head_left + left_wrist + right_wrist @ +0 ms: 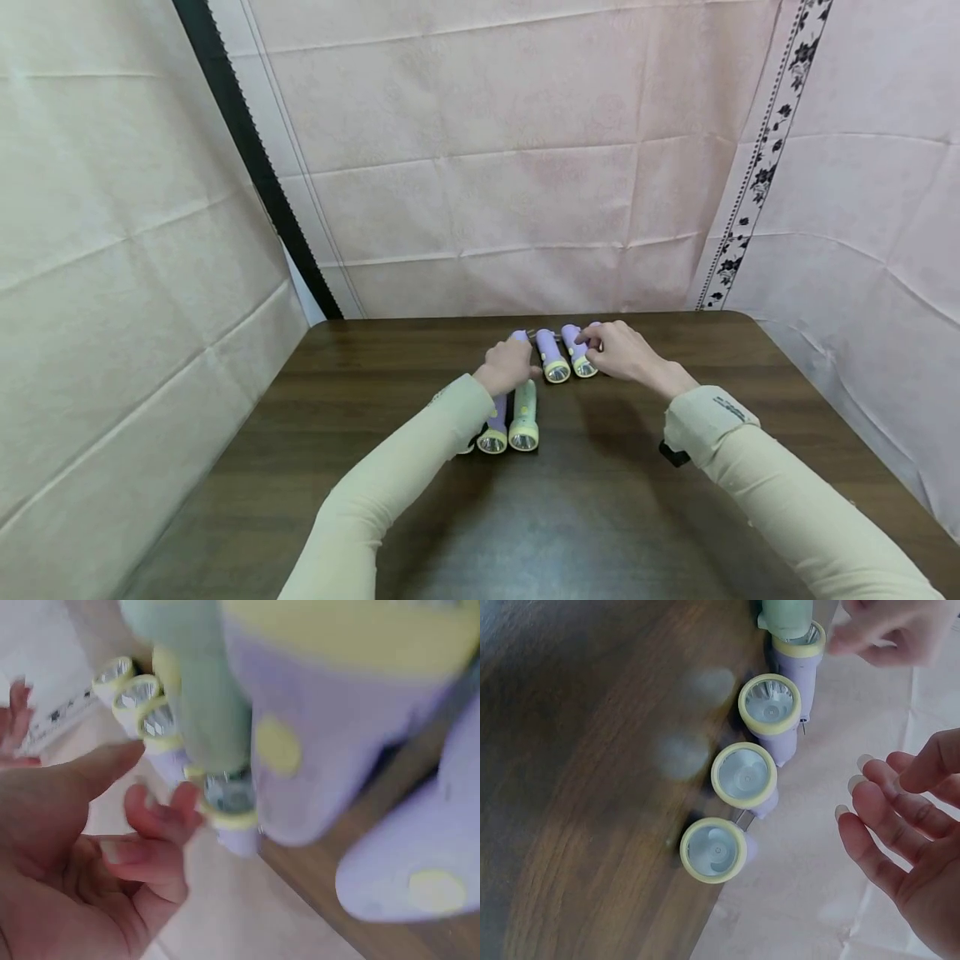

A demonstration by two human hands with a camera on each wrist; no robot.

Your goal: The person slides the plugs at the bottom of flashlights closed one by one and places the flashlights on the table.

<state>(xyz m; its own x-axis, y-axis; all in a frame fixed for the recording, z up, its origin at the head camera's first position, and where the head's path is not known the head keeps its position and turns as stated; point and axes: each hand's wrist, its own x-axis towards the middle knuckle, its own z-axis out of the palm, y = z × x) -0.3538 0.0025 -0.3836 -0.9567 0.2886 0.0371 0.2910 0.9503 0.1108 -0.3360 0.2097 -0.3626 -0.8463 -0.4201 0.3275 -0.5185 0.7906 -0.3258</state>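
My left hand (pixel 507 367) hovers over the back ends of the front flashlights, its fingers loosely bent with nothing in them. Under and before it lie a green flashlight (pixel 524 417) and a purple flashlight (pixel 492 435) with yellow rims; another beside them is mostly hidden by the sleeve. My right hand (pixel 621 350), fingers relaxed and holding nothing, is above the right end of a back row of purple flashlights. Two of these show well, a middle one (pixel 552 357) and its right neighbour (pixel 578 350). The right wrist view shows the rightmost flashlight (pixel 714 850), which my hand partly covers in the head view.
The dark wooden table (pixel 570 517) extends toward me and to both sides. White patterned cloth (pixel 480 208) hangs behind its far edge, with more cloth at the left (pixel 127 250) and right. A black strip (pixel 255 158) runs down the left side of the backdrop.
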